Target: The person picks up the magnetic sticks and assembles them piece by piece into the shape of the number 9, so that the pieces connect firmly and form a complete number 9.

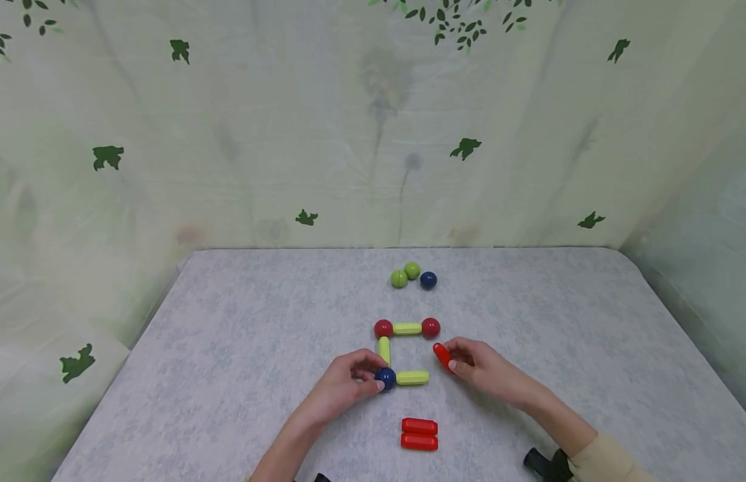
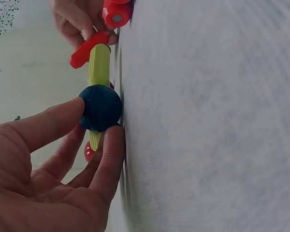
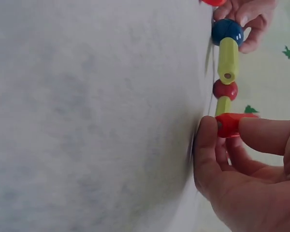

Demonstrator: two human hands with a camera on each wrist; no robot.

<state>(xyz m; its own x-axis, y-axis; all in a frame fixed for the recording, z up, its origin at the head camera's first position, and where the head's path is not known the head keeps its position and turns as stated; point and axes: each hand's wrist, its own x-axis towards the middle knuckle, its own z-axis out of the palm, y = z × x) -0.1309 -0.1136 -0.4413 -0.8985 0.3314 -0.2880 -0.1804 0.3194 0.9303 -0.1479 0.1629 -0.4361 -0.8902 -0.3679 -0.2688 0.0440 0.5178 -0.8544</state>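
Head view: right hand [image 1: 483, 367] pinches a short, glossy red rod [image 1: 442, 356].

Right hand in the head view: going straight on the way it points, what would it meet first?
Probably the right-hand red ball, at the end of the far yellow rod: the right hand, pinching a red rod, points roughly that way. Its height is unclear, so it might pass above.

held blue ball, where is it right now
In the head view, the blue ball is lower centre, pinched by the left hand, directly left of a yellow stick.
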